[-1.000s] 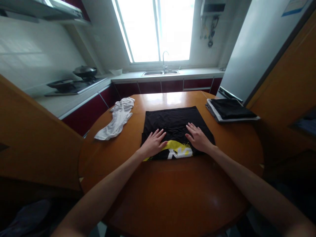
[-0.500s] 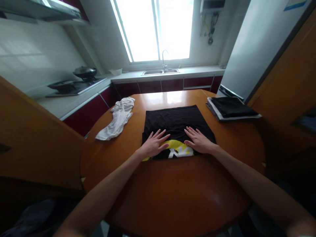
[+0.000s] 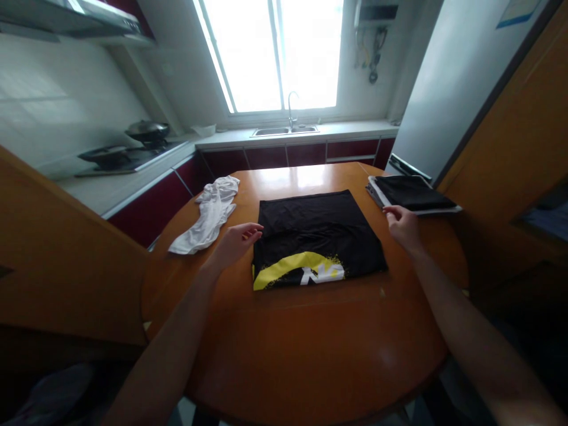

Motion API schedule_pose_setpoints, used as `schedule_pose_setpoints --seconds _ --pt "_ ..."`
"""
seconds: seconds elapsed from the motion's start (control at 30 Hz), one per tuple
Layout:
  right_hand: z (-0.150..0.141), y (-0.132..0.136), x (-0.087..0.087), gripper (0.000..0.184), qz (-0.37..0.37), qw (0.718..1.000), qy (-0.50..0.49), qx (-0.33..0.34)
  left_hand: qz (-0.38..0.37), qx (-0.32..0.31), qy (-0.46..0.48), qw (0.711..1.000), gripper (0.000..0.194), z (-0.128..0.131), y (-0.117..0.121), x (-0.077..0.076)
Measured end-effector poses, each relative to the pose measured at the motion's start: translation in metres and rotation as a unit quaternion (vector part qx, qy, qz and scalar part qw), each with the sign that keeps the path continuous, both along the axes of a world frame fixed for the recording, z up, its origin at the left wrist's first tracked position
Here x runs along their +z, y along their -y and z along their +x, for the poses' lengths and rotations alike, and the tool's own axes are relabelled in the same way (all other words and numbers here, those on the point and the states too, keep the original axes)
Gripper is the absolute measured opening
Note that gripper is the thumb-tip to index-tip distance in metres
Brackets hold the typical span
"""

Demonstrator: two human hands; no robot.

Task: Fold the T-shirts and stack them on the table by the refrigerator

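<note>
Black garment: spread flat on the wooden table (image 3: 319,349) in front of you, between your hands. Call it the black garment (image 3: 306,222).
Left hand: your left hand (image 3: 235,242) is half curled at the garment's left edge, thumb and fingers close together; you can't tell from here whether it has pinched any fabric.
Right hand: your right hand (image 3: 403,228) is loosely bent beyond the garment's right side, fingertips by the near edge of the folded pile (image 3: 410,192); whether they touch or grip it, you can't tell.
Feel: it should be light, soft and limp, perhaps a little slippery on the polished top, with nothing fragile to mind; expect it to sag if lifted from one point.
Hold: your best purchase is at two matching corners or opposite side edges, catching every layer between thumb and fingers.
Print: the yellow arc (image 3: 288,259) and white lettering (image 3: 326,273) lie along the edge nearest you, the arc bowing away; the plain end faces the window (image 3: 275,56).
Long axis: it looks wider side to side, but the slanted view makes that uncertain.
White cloth: the rumpled white cloth (image 3: 210,216) lies apart, to your left.
</note>
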State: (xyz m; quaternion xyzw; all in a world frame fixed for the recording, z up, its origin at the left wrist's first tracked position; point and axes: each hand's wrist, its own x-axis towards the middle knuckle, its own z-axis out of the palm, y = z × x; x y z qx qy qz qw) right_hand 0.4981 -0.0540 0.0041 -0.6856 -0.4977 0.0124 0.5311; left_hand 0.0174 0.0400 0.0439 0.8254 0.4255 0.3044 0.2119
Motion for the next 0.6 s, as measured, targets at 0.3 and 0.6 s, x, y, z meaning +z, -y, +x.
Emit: schedule_pose_setpoints --seconds 0.3,0.6 --pt "-0.027 0.062 -0.010 0.017 -0.027 0.957 0.148 0.246 -0.070 -0.084 -0.063 0.992 0.029 -0.026 0.066 0.013" --pt "-0.012 0.106 -0.032 0.024 -0.071 0.904 0.290 0.307 0.136 -0.168 -0.224 0.950 0.024 -0.037 0.108 -0.023"
